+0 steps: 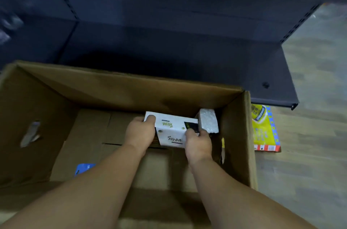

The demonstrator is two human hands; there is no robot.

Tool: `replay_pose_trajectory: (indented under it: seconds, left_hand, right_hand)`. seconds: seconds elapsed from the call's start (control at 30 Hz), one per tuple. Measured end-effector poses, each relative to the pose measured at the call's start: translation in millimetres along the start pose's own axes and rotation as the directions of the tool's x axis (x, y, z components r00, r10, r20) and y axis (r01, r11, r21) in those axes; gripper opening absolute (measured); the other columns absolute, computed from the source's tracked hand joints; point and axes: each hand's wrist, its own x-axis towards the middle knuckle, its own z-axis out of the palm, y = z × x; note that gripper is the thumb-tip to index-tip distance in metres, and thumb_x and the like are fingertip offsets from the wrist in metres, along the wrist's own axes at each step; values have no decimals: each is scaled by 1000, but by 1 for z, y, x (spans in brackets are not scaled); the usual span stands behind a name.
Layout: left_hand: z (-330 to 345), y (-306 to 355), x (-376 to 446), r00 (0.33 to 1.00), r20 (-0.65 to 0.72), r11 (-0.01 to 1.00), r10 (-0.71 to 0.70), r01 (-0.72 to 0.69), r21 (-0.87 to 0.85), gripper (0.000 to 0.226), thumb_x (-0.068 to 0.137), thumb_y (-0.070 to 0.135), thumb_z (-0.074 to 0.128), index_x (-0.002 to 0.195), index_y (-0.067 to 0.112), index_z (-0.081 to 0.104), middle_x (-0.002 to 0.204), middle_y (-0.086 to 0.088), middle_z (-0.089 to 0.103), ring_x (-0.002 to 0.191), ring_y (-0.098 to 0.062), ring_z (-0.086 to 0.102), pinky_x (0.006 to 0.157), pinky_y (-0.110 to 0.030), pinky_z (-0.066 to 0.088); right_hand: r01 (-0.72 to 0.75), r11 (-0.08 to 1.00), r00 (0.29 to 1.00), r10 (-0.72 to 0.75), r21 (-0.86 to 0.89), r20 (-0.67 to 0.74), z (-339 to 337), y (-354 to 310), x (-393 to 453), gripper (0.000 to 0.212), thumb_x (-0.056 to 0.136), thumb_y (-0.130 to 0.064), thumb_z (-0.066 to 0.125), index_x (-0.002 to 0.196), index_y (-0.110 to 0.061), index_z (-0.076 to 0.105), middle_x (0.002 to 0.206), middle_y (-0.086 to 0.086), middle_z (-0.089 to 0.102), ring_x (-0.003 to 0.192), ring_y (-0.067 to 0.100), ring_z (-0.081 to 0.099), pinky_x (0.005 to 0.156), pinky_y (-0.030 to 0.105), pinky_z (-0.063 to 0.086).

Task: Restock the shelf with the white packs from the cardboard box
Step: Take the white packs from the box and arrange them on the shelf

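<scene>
down between the two hands sits the white pack [173, 131], low in the far right corner of the cardboard box [120, 88]. the left hand [140, 132] holds its left end, with the thumb curled over the top corner. the right hand [198, 140] holds its right end, with the fingers bent round the near edge. both hands are closed on this one pack, and neither is nearer than the other.

the long side of the pack runs from one hand to the other, left to right, and it tips a little. just past the right hand, touching the pack or very close to it, stands a second white pack [207, 120] in bumpy wrap, pressed into the corner.

the dark shelf [169, 56] lies beyond the hands, over the far wall of the box. so the pack probably has to come straight up first, then go away from the person. the box wall is tall, and the pack could bump it if it goes forward too soon.

by the left arm lies a blue tag [84, 167]. out past the right hand, on the floor [309, 172], lies a yellow packet [263, 129].
</scene>
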Motion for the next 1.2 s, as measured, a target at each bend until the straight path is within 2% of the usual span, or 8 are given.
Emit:
replay_pose_trajectory:
  seconds: [0.1,0.23,0.3,0.43,0.67,0.9,1.07,1.2]
  left_hand:
    - [-17,23,-20,998,-34,997,52,-54,-54,15,93,28,53,79,23,56,84,2,64,78,-15,60,70,-29,43]
    - [-40,50,-44,987,-52,982,154,-159,-100,15,93,31,54,92,20,64,89,-2,70,81,-18,67,68,-31,54]
    - [-52,63,-55,981,-50,975,189,-194,-106,24,90,41,54,102,23,64,103,-6,67,85,-20,68,74,-36,57]
    - [-75,84,-75,964,-57,957,258,-263,-125,25,94,41,53,108,23,64,106,-5,67,90,-21,67,84,-42,57]
    - [-130,104,-110,915,-69,901,398,-404,-158,21,100,36,49,97,24,67,90,4,72,87,-17,67,84,-37,55]
    - [-210,110,-150,856,-89,843,509,-517,-149,25,100,38,46,96,25,67,88,4,72,86,-16,68,80,-35,55]
    - [-273,130,-187,781,-158,773,604,-622,-122,27,99,39,43,89,26,65,87,3,70,85,-15,65,81,-35,53]
    - [-311,145,-217,721,-206,714,662,-690,-119,30,99,39,42,88,23,64,85,2,70,82,-16,64,78,-36,53]
  right_hand:
    - [103,994,994,-104,-27,-35,0,-22,-12,12,89,-35,59,83,-25,58,95,3,65,95,28,63,87,40,53]
    - [221,975,975,-221,-5,-36,8,-50,-40,56,69,-74,48,103,-31,60,105,0,65,100,24,64,86,43,57]
    - [265,964,964,-265,-5,-34,9,-65,-53,70,63,-81,42,113,-34,57,107,-1,64,98,22,65,84,43,58]
    - [358,933,930,-359,-31,-76,5,-102,-83,50,85,-65,54,119,-28,58,113,0,56,100,24,61,86,43,56]
    - [480,877,873,-474,32,-116,23,-126,-130,59,63,-83,42,105,-42,55,111,-3,59,105,27,62,86,47,56]
    - [595,802,800,-583,54,-141,38,-141,-213,33,92,-55,54,115,-31,55,106,-8,44,106,24,57,86,46,57]
    - [693,717,719,-680,69,-144,52,-172,-278,41,91,-56,52,122,-30,56,107,-6,43,107,24,55,89,47,55]
    - [757,643,653,-743,115,-146,58,-195,-322,32,91,-56,52,112,-32,56,101,-10,41,106,24,54,88,46,55]
